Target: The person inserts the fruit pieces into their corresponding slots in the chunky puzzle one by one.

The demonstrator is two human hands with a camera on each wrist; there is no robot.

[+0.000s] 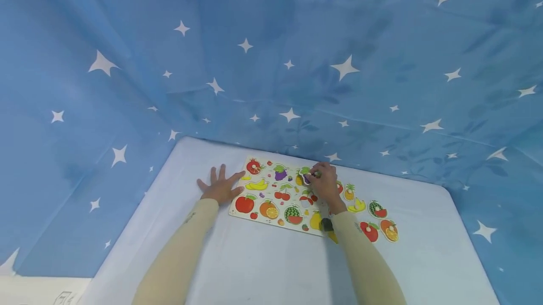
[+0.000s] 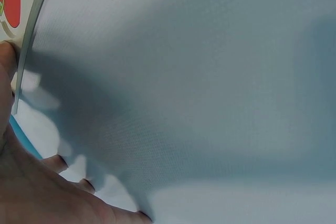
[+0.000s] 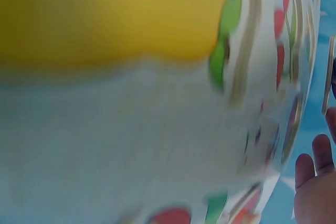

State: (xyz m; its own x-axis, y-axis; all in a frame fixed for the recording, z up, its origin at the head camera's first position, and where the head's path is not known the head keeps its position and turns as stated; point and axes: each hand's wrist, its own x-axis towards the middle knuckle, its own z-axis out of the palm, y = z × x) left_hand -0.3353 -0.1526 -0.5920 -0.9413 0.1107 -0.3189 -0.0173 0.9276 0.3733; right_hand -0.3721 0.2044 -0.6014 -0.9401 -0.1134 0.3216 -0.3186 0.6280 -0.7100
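Note:
A fruit puzzle board [image 1: 277,220] lies on the white table, printed with a red apple, bananas, cherries, a watermelon and other fruit. My left hand [image 1: 218,188] rests at its left edge with fingers spread. In the left wrist view, the thumb of that hand [image 2: 37,192] touches the board's edge [image 2: 32,22]. Over the board's upper right part, my right hand [image 1: 325,183] pinches a grape puzzle piece [image 1: 303,172]. The right wrist view catches only some fingers of the right hand [image 3: 320,192] and the rim of the piece [image 3: 328,77], held off the board.
Loose knobbed pieces lie right of the board: a pineapple [image 1: 349,193], bananas [image 1: 357,205], a watermelon [image 1: 376,209], an orange [image 1: 389,230] and a red apple [image 1: 369,232]. My right forearm hides the board's right end. A blue starry curtain [image 1: 271,74] hangs behind the table [image 1: 271,272].

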